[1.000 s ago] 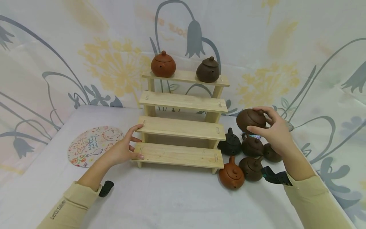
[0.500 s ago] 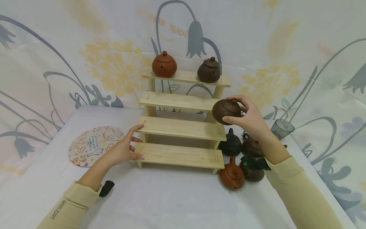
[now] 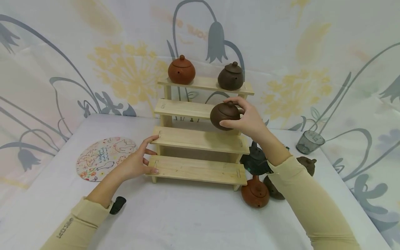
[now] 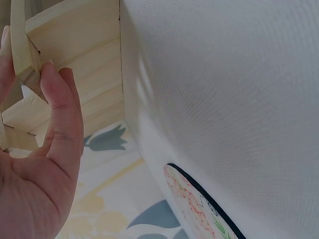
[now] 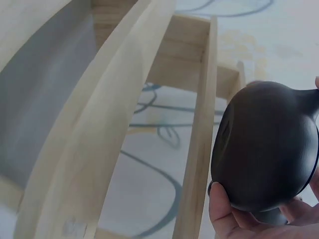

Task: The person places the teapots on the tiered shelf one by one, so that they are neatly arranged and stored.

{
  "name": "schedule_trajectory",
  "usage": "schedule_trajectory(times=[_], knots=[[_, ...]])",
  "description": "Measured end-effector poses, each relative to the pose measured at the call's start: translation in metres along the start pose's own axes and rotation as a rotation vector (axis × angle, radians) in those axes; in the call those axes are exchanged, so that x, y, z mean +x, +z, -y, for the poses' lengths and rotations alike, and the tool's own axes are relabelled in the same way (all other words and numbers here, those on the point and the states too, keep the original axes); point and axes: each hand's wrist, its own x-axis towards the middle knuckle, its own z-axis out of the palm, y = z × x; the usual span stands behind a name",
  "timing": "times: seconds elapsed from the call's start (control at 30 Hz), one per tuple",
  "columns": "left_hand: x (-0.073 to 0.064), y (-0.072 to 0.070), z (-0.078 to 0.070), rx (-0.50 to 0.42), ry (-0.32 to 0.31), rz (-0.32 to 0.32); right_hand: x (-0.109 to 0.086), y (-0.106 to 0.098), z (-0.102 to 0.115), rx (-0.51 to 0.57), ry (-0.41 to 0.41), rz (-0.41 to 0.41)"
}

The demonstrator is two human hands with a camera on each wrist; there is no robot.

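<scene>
In the head view a stepped wooden display shelf (image 3: 200, 139) stands mid-table. My left hand (image 3: 135, 166) grips the shelf's left end near its lowest boards; in the left wrist view the fingers (image 4: 62, 117) curl about a board's edge. My right hand (image 3: 251, 119) holds a round dark brown teapot (image 3: 222, 117) between thumb and fingers, in front of the second board from the top, at its right part. The right wrist view shows the teapot's body (image 5: 264, 144) tilted beside the boards; whether it touches wood I cannot tell. A reddish teapot (image 3: 181, 71) and a dark one (image 3: 230, 77) sit on the top board.
Right of the shelf stand a black teapot (image 3: 254, 161), an orange-red teapot (image 3: 255, 194) and brown ones, partly hidden by my right arm. A round decorated mat (image 3: 104, 158) lies at left. A patterned cloth (image 3: 125, 69) hangs behind.
My right hand has carried the brown teapot leftward and slightly down from above the grouped teapots to the shelf's second board from the top. The left hand keeps its place.
</scene>
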Motion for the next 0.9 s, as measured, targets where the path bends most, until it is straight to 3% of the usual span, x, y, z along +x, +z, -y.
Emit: schedule_trajectory(times=[0.13,0.4,0.6,0.9], knots=[[0.0,0.0,0.0,0.008,-0.003,-0.001,0.012,0.012,0.006,0.016,-0.008,0.013],[0.0,0.0,0.0,0.004,-0.009,0.004,0.035,0.037,0.019,0.034,-0.099,0.059],[0.0,0.0,0.0,0.004,-0.024,0.003,0.05,0.055,0.028,-0.022,-0.099,0.078],[-0.001,0.0,-0.001,-0.007,-0.015,0.007,0.07,0.076,0.035,0.01,-0.11,0.098]])
